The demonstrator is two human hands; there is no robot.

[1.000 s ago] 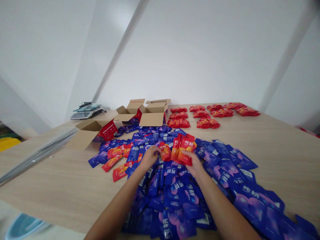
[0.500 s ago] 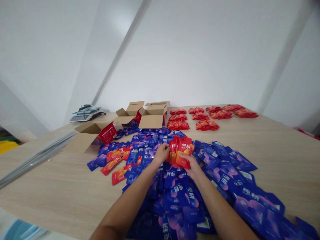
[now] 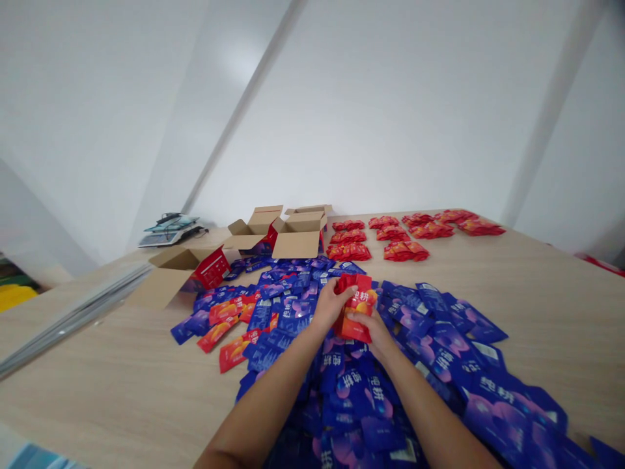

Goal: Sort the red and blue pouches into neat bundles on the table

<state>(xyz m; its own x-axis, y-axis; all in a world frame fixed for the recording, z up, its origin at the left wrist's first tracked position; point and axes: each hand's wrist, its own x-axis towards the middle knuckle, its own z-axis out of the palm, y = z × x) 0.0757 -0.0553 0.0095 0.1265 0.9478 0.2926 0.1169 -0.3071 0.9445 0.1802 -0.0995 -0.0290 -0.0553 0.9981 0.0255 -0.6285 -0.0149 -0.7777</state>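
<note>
Both hands are over a broad heap of blue-purple packets (image 3: 351, 384). Several red packets (image 3: 360, 306) with an orange fruit print are held together upright between them. My right hand (image 3: 370, 329) grips the bunch from the lower right, thumb across the front packet. My left hand (image 3: 333, 305) is closed at the bunch's upper left edge, fingers pinching there; the fingertips are partly hidden behind the packets. More loose red packets (image 3: 237, 348) lie among the blue ones to the left.
Open cardboard boxes stand at the back and left, the nearest box (image 3: 180, 270) beside the heap. Sorted piles of red packets (image 3: 349, 251) sit in rows at the back right. A scale (image 3: 170, 233) and grey strips (image 3: 73, 319) are on the left of the table (image 3: 122, 391).
My left hand has shifted right, over the top left of the red packets. The packets, fanned apart before, are now gathered closer together. The view has tilted slightly up.
</note>
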